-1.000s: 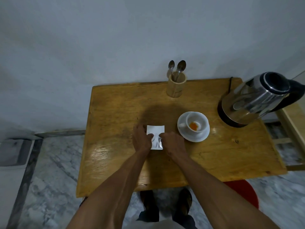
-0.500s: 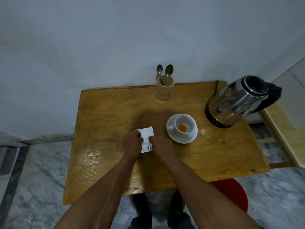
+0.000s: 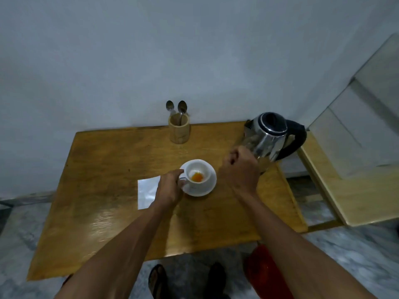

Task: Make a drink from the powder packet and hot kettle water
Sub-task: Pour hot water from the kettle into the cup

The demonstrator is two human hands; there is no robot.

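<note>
Right now the left hand [image 3: 169, 187] is at the left side of a white cup [image 3: 197, 173], and its fingers [image 3: 176, 172] curl around the cup's little handle in a closed grip. Some orange powder [image 3: 197, 177] sits in a small heap at the bottom of the cup. The cup stands on a white saucer [image 3: 208, 186], a bit right of the middle of the wooden table [image 3: 103, 169]. Just to the left of the saucer lies the white powder packet [image 3: 146, 190], flat on the table, and the left wrist covers its right edge. The right hand [image 3: 240, 169] is up in the air between the saucer and the shiny steel kettle [image 3: 269, 137]. Its fingers are curled in loosely and its grip has nothing in it. It is very near the kettle's front side, but I cannot tell if it touches. The kettle has a black handle [image 3: 299, 139] on its right side and stands at the back right corner of the table. A wooden holder [image 3: 179, 131] with two spoons [image 3: 182, 106] in it stands at the back edge of the table, near the wall. Two feet in dark sandals [image 3: 158, 281] show on the marble floor under the near edge of the table, and a red thing [image 3: 267, 275] is down there too.
</note>
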